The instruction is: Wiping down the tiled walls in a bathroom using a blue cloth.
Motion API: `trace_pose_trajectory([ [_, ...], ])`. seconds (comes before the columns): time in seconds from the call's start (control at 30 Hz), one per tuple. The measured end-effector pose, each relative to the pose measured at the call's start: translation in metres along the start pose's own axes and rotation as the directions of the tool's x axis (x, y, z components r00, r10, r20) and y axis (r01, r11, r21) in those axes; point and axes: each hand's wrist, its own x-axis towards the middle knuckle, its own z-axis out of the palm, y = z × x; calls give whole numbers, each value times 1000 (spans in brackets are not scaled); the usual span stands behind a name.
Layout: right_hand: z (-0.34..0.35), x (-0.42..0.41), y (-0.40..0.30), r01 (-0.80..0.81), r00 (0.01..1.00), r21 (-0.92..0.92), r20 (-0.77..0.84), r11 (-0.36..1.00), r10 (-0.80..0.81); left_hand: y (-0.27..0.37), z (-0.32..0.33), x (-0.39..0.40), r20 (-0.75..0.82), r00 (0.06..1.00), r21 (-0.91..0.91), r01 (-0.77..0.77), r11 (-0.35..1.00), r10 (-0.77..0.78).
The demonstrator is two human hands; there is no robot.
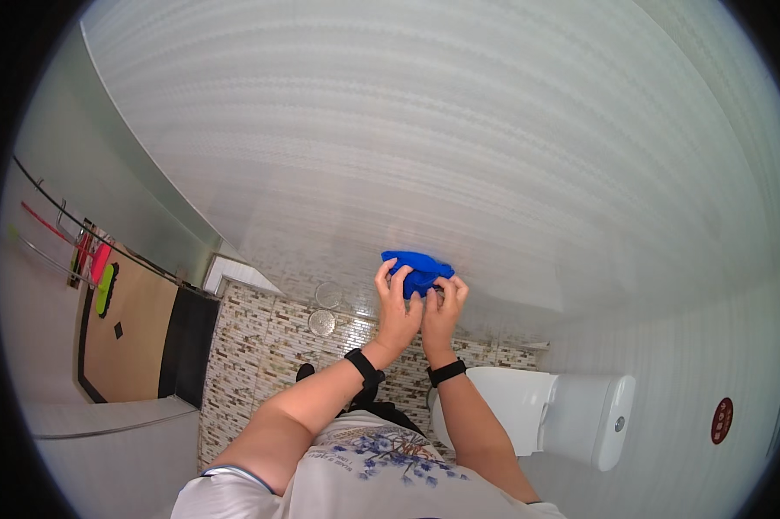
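Observation:
A crumpled blue cloth [419, 267] is bunched up in front of me, close to the glossy pale wall [338, 194]. My left hand [397, 311] grips the cloth's left side with bent fingers. On its right side, my right hand [443, 314] pinches the same cloth. Both thumbs are near each other at the cloth's lower edge. Whether the cloth touches the wall cannot be told. Each wrist wears a black band.
A white toilet [513, 402] stands at my right. The floor [240, 350] has mosaic tiles and a round metal drain cover [322, 322]. At the left, a green brush [106, 290] and a pink tool [100, 261] hang near a doorway.

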Motion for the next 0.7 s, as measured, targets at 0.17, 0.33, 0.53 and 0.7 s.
trace_pose_trajectory([
  [0.17,-4,25,-74,117,993,202,-38,972,-111,63,-29,38,-153,987,-79,-55,995,43],
  [0.33,-9,49,-128,458,889,57,-47,887,-456,92,-49,72,-262,913,-38,-332,942,312],
  [0.53,0,44,-98,413,910,-91,-3,906,-415,51,-36,56,-273,940,25,-207,978,206],
  [0.7,12,24,-48,357,930,-106,129,928,-343,1,-21,25,-237,968,73,-70,995,86],
])
